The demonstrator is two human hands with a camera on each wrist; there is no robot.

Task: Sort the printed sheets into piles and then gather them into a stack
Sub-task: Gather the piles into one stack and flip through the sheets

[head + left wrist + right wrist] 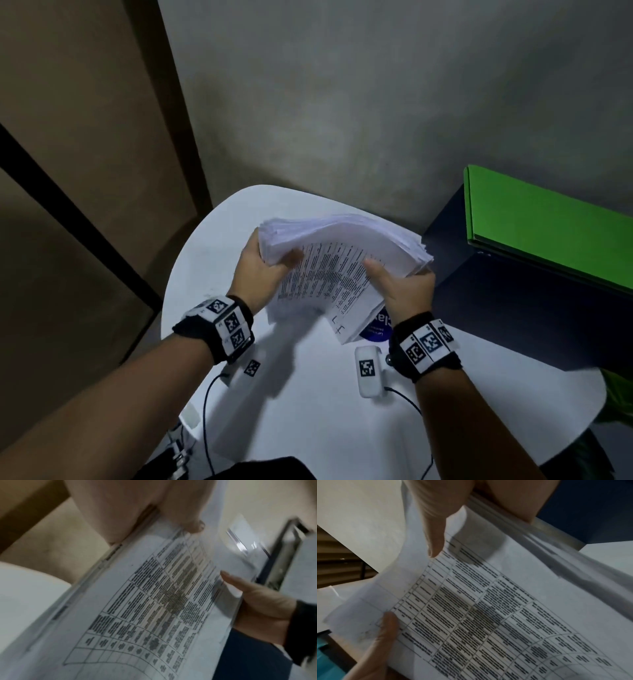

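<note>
A thick stack of printed sheets (346,253) hangs tilted above the white round table (308,411). Its top page carries a printed grid of text (154,601) (488,608). My left hand (270,260) grips the stack's left edge, thumb on top and fingers underneath. My right hand (397,277) grips the right edge the same way, thumb (435,540) pressed on the top page. The sheets fan unevenly along the far edge. In the left wrist view the right hand (257,601) shows at the stack's far side.
A dark box (513,325) with a green lid (548,233) stands at the table's right, close to the stack. Two small white marker-tagged devices (368,373) (251,368) with cables lie near the front. A blue round sticker (378,329) peeks out under the sheets.
</note>
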